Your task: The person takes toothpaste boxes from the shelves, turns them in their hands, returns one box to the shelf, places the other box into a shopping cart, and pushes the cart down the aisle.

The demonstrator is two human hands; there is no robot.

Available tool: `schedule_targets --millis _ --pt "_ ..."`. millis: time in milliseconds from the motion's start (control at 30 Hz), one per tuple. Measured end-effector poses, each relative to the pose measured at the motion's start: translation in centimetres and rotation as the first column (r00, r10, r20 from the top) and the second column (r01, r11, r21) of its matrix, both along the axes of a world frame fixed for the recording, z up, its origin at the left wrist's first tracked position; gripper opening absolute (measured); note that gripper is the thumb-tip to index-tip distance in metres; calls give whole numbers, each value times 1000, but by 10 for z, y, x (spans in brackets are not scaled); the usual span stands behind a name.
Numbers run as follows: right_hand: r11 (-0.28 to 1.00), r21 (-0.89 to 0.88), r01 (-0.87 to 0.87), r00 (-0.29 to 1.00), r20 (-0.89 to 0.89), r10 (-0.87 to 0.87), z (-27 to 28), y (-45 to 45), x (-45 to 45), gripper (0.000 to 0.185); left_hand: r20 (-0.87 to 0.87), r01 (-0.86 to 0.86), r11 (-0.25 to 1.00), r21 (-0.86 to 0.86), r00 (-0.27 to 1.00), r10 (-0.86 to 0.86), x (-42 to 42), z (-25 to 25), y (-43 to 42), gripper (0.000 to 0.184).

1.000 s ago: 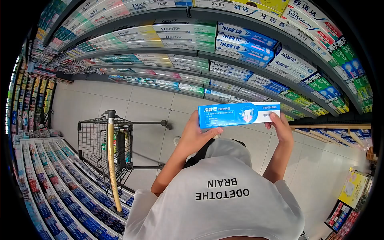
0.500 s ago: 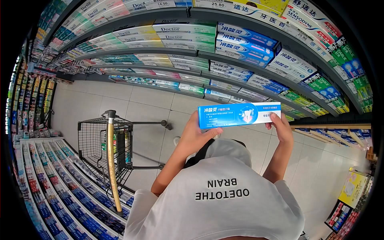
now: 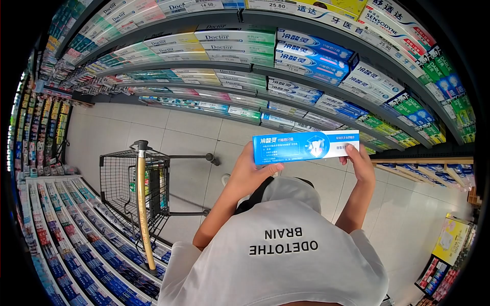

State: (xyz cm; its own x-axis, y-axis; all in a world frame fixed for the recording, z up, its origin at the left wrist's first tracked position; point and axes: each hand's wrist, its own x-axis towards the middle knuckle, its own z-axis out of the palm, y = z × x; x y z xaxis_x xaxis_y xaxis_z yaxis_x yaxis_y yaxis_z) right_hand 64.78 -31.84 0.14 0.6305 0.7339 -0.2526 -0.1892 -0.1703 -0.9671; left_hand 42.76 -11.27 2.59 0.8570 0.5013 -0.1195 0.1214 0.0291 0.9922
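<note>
A blue and white toothpaste box (image 3: 306,147) is held level in front of my chest, its printed face turned up toward the head camera. My left hand (image 3: 253,173) grips its left end, with the thumb along the lower edge and the other fingers hidden behind. At the right end, my right hand (image 3: 358,160) pinches the box, fingertips on its white part. Beyond the box, the shelves hold similar blue toothpaste boxes (image 3: 314,57) in stacks.
A wire shopping cart (image 3: 125,178) with a yellow handle (image 3: 143,209) stands to my left on the tiled floor (image 3: 189,137). Behind it slopes a low rack of packages (image 3: 76,229). Curved-looking shelves (image 3: 173,58) of toothpaste run across the front. A yellow box (image 3: 450,239) is at the lower right.
The toothpaste box stays in both hands with barely any shift. The cart and shelves look the same.
</note>
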Motion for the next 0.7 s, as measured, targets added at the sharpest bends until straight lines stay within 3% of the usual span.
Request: schedule_targets --millis 700 --pt "1000 4 9 1000 0 -9 0 -2 -1 38 13 -19 1000 1 1000 19 0 7 -4 48"
